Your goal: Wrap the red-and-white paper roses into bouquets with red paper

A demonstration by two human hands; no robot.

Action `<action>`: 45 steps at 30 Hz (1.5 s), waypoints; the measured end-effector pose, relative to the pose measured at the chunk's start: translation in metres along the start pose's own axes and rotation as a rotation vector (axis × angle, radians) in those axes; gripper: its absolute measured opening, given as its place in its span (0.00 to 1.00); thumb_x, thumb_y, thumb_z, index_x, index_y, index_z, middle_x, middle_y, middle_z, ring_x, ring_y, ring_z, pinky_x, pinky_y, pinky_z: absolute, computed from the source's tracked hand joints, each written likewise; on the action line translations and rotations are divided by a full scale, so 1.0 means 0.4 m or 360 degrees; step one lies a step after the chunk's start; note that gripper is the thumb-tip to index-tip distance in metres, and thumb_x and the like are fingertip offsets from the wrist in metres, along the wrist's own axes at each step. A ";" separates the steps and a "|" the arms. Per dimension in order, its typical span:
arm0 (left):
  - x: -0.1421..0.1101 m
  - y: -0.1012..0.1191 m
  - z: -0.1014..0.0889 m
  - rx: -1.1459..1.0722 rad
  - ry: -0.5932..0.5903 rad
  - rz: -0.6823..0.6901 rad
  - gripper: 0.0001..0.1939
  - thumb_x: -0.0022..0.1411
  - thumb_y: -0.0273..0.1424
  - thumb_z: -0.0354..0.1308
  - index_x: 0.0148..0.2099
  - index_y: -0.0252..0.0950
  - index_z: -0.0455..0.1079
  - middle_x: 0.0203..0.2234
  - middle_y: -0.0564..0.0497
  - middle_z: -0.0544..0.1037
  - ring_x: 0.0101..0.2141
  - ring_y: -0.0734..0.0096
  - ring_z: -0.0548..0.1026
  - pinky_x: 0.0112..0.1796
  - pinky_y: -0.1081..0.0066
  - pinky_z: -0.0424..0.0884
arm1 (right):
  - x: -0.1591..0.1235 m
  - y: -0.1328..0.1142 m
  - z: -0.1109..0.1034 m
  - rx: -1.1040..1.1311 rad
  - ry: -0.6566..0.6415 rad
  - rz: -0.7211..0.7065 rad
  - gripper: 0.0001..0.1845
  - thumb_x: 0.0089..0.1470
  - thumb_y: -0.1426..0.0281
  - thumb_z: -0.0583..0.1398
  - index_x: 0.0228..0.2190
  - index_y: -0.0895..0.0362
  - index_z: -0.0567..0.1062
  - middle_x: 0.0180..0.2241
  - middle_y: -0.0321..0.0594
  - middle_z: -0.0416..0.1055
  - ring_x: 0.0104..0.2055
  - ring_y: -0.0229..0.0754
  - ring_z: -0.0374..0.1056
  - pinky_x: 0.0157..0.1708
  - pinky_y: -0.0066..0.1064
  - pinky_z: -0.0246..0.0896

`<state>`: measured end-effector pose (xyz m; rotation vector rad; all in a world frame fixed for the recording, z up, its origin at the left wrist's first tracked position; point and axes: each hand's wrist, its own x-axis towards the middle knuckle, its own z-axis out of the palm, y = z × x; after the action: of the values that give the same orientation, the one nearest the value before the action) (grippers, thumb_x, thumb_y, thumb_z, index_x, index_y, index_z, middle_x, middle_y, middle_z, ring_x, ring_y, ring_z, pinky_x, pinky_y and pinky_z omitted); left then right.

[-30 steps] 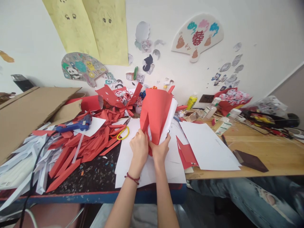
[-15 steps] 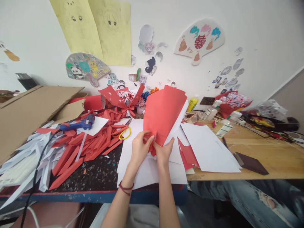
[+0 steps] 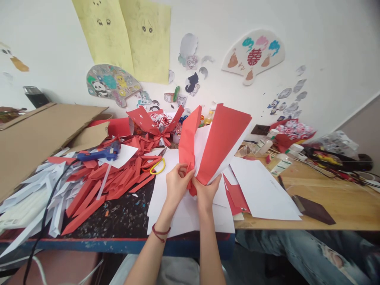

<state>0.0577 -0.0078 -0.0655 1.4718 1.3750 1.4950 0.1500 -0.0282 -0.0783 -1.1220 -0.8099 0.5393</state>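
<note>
Red-and-white flared paper wrap (image 3: 225,143): likely light, springy, easily creased. Left grip (image 3: 177,183) and right grip (image 3: 207,192) both pinch its narrow base; best hold there.

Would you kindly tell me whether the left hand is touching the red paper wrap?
Touching. The head view shows the left hand pinching the red paper wrap near its lower end, between thumb and fingers.
</note>
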 end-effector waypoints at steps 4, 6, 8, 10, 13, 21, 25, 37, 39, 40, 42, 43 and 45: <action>0.003 -0.015 0.004 -0.0191 0.0047 -0.0036 0.15 0.53 0.42 0.64 0.37 0.35 0.73 0.29 0.50 0.76 0.30 0.70 0.71 0.34 0.72 0.67 | -0.004 -0.026 0.002 0.0022 0.0032 -0.0112 0.45 0.40 0.65 0.71 0.57 0.58 0.60 0.53 0.49 0.65 0.53 0.47 0.66 0.52 0.38 0.65; 0.003 -0.022 0.005 -0.0177 0.0075 -0.0076 0.16 0.53 0.43 0.64 0.38 0.36 0.72 0.36 0.48 0.76 0.36 0.68 0.72 0.36 0.71 0.68 | -0.006 -0.039 0.004 0.0046 0.0040 -0.0126 0.45 0.39 0.66 0.71 0.57 0.59 0.60 0.53 0.49 0.65 0.53 0.47 0.66 0.53 0.38 0.64; 0.000 -0.023 0.004 -0.0252 0.0098 -0.0165 0.20 0.54 0.45 0.63 0.43 0.37 0.69 0.46 0.46 0.74 0.43 0.66 0.72 0.39 0.71 0.68 | -0.009 -0.047 0.004 0.0094 0.0021 -0.0124 0.46 0.39 0.66 0.71 0.57 0.59 0.59 0.53 0.50 0.65 0.54 0.47 0.66 0.54 0.39 0.64; -0.004 -0.018 0.000 -0.0460 0.0017 -0.0262 0.23 0.56 0.46 0.62 0.47 0.38 0.65 0.49 0.44 0.72 0.47 0.65 0.71 0.42 0.70 0.68 | -0.011 -0.046 0.002 0.0144 0.0003 -0.0108 0.47 0.39 0.66 0.71 0.58 0.59 0.58 0.54 0.50 0.64 0.54 0.48 0.65 0.54 0.41 0.64; -0.011 -0.002 -0.011 -0.0809 -0.0252 -0.0463 0.23 0.59 0.48 0.59 0.48 0.37 0.65 0.44 0.45 0.75 0.44 0.67 0.74 0.43 0.70 0.69 | -0.011 -0.030 0.000 0.0212 -0.0034 -0.0055 0.47 0.38 0.67 0.72 0.58 0.59 0.59 0.55 0.50 0.64 0.55 0.49 0.65 0.56 0.44 0.63; -0.004 0.019 -0.038 -0.1195 -0.0726 -0.0508 0.23 0.56 0.46 0.63 0.47 0.33 0.73 0.35 0.46 0.79 0.39 0.66 0.76 0.40 0.70 0.71 | -0.006 -0.017 -0.001 0.0378 0.0031 -0.0017 0.43 0.34 0.68 0.73 0.53 0.61 0.66 0.49 0.48 0.69 0.51 0.52 0.68 0.55 0.49 0.63; 0.008 0.014 -0.059 -0.1121 -0.0703 -0.0343 0.22 0.55 0.41 0.65 0.48 0.35 0.69 0.37 0.48 0.77 0.38 0.69 0.75 0.40 0.72 0.70 | -0.004 -0.026 -0.004 0.0211 0.0122 -0.0161 0.49 0.36 0.67 0.73 0.58 0.59 0.60 0.54 0.50 0.64 0.55 0.51 0.64 0.57 0.48 0.60; -0.041 -0.002 -0.010 -0.0546 -0.0359 0.0091 0.13 0.68 0.42 0.48 0.48 0.39 0.57 0.33 0.54 0.66 0.28 0.76 0.65 0.29 0.75 0.64 | -0.012 -0.010 0.002 0.0212 -0.0144 -0.0097 0.51 0.39 0.64 0.73 0.59 0.56 0.54 0.56 0.52 0.61 0.55 0.49 0.65 0.54 0.43 0.63; -0.054 0.001 0.000 -0.0545 -0.0308 0.0160 0.14 0.70 0.41 0.46 0.52 0.39 0.57 0.40 0.50 0.66 0.37 0.72 0.68 0.38 0.72 0.67 | -0.009 -0.006 0.001 0.0291 -0.0178 -0.0040 0.53 0.37 0.64 0.73 0.59 0.55 0.54 0.56 0.52 0.62 0.54 0.50 0.66 0.53 0.44 0.64; -0.059 0.003 0.003 -0.0550 -0.0298 0.0183 0.15 0.70 0.41 0.45 0.53 0.39 0.57 0.42 0.49 0.66 0.41 0.71 0.68 0.42 0.71 0.67 | -0.007 -0.003 -0.001 0.0315 -0.0188 -0.0015 0.53 0.36 0.64 0.74 0.59 0.56 0.54 0.56 0.52 0.63 0.54 0.50 0.66 0.53 0.45 0.65; -0.065 0.007 0.004 -0.0579 -0.0309 0.0189 0.15 0.70 0.41 0.44 0.54 0.39 0.57 0.44 0.48 0.65 0.46 0.69 0.66 0.47 0.69 0.65 | -0.003 0.002 -0.002 0.0347 -0.0218 0.0041 0.54 0.36 0.63 0.74 0.60 0.56 0.55 0.54 0.52 0.65 0.54 0.51 0.66 0.53 0.46 0.65; -0.066 0.009 0.004 -0.0599 -0.0317 0.0179 0.15 0.70 0.41 0.43 0.54 0.39 0.56 0.45 0.48 0.65 0.47 0.68 0.66 0.48 0.68 0.65 | -0.003 0.003 -0.003 0.0358 -0.0237 0.0072 0.54 0.36 0.63 0.73 0.60 0.56 0.55 0.54 0.52 0.65 0.55 0.52 0.66 0.52 0.47 0.66; -0.066 0.013 0.001 -0.0633 -0.0327 0.0158 0.17 0.70 0.41 0.43 0.55 0.39 0.55 0.46 0.48 0.64 0.48 0.68 0.65 0.50 0.68 0.65 | -0.003 0.005 -0.004 0.0374 -0.0268 0.0115 0.54 0.37 0.63 0.73 0.61 0.56 0.55 0.53 0.51 0.67 0.55 0.52 0.66 0.51 0.47 0.67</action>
<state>0.0643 -0.0338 -0.0689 1.4042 0.8362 1.5233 0.1507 -0.0293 -0.0808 -0.9000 -0.8291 0.7769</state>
